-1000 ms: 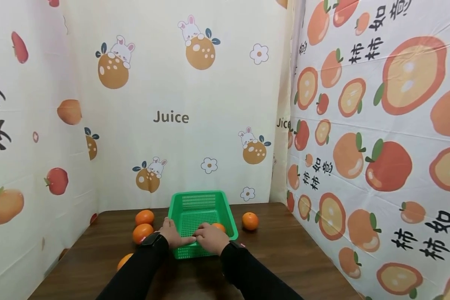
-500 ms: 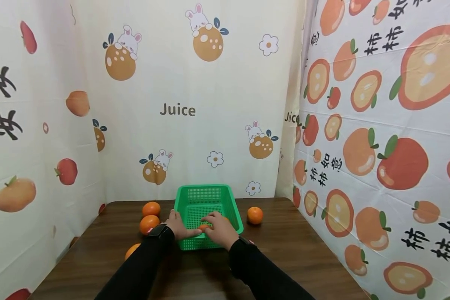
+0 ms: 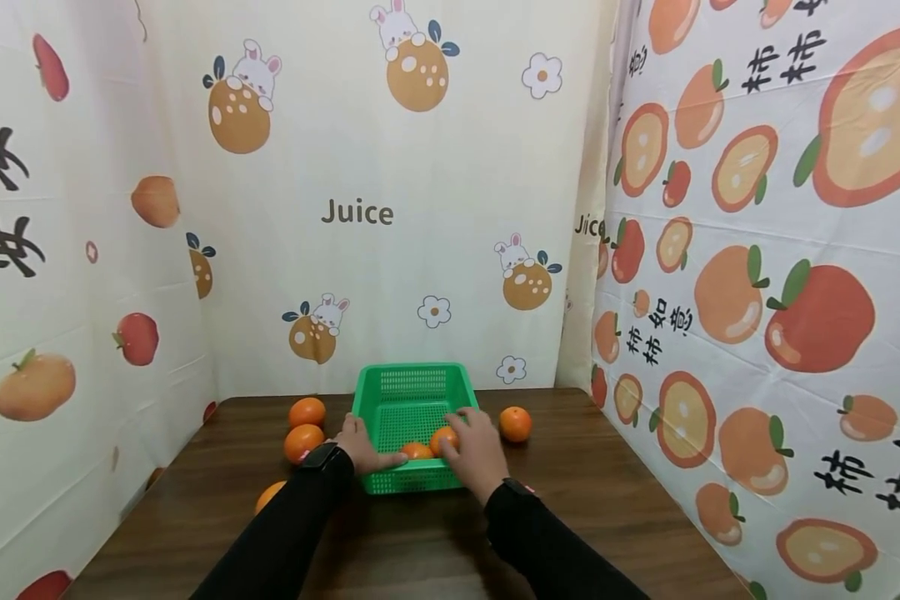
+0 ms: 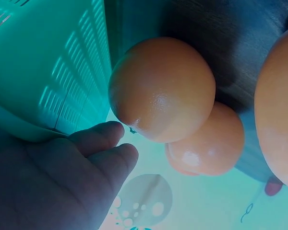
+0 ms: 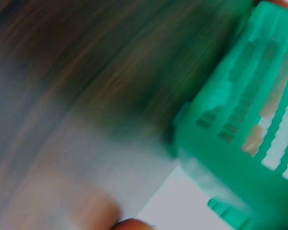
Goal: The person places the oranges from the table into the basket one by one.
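Note:
A green plastic basket (image 3: 412, 480) stands toward the table's back, with two oranges (image 3: 417, 451) near its front wall. My left hand (image 3: 356, 448) rests at the basket's front left corner, thumb along the front rim and fingers extended outside the left wall. In the left wrist view those fingers (image 4: 108, 148) lie beside the slotted wall, close to an orange (image 4: 163, 91) on the table. Over the basket's front right corner is my right hand (image 3: 478, 454), fingers loosely bent beside the right-hand orange (image 3: 444, 439) inside. It grips nothing; the right wrist view is blurred.
Left of the basket lie two oranges (image 3: 304, 443), with another orange (image 3: 270, 497) nearer the front, partly behind the left sleeve. A single orange (image 3: 515, 424) sits right of the basket. Printed cloth (image 3: 412, 183) hangs behind and at both sides of the brown table (image 3: 570, 492).
My right hand has moved right, away from the left thumb, uncovering two oranges at the basket's front. The left hand stays at the corner. The head view has shifted slightly.

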{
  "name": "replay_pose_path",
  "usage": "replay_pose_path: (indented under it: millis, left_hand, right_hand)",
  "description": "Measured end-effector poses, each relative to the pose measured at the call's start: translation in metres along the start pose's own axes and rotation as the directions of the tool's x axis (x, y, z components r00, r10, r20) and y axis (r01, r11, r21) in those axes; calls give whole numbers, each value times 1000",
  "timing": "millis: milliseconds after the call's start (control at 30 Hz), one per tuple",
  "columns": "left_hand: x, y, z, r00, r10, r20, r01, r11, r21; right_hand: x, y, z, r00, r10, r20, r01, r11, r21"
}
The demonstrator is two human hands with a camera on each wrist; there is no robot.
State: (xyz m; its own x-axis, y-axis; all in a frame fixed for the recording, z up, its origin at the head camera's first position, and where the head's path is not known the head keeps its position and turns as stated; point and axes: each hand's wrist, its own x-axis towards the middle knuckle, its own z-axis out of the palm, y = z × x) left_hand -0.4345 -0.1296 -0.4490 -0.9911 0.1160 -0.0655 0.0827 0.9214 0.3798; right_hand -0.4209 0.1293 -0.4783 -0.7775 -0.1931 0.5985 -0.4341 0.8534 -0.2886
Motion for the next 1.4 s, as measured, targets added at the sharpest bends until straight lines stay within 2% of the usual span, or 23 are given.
replay_pose_path:
  millis: [67, 133, 200, 300, 533, 700, 933, 1100, 1167, 1233, 1300, 1400]
  left_hand:
    - [-2, 3, -3, 1000, 0, 6, 0, 1000, -8]
    - [-4, 5, -5, 1000, -2, 12, 2, 1000, -12]
    - [-4, 6, -5, 1000, -4, 17, 4, 1000, -9]
    - [-1, 4, -2, 1000, -19, 16, 19, 1000, 1]
    - [7, 1, -3, 999, -40, 24, 40, 999, 4]
    - [5, 1, -2, 999, -34, 31, 34, 999, -2]
    - [-12, 10, -12, 997, -56, 46, 56, 998, 3]
    - [-2, 3, -6, 998, -56, 40, 54, 998, 43]
    - [1, 2, -5, 998, -49, 36, 47, 997, 56]
    - [1, 3, -6, 999, -42, 33, 40, 998, 54]
    - [-2, 6, -9, 999, -35, 36, 34, 999, 43]
    - [-5, 8, -12, 998, -36, 43, 35, 999, 38]
  right_hand:
    - [3, 16, -4, 994, 87, -66, -84, 995, 52]
    - [5, 32, -9, 977, 183, -109, -172, 980, 103]
    - [6, 47, -14, 960, 252, -125, -237, 964, 123]
    - [8, 64, -18, 946, 302, -117, -289, 951, 112]
    - [17, 82, -24, 953, 286, -101, -281, 958, 60]
    - [25, 91, -24, 954, 296, -42, -296, 955, -7]
    - [32, 103, -19, 923, 363, 129, -359, 932, -57]
    - [32, 117, -8, 894, 351, 279, -339, 936, -95]
    - [32, 124, -4, 880, 350, 322, -334, 937, -106]
    - [31, 131, 0, 876, 348, 334, -324, 938, -126]
    - [28, 138, 4, 881, 342, 328, -313, 940, -137]
    - [24, 140, 6, 905, 304, 297, -284, 953, -111]
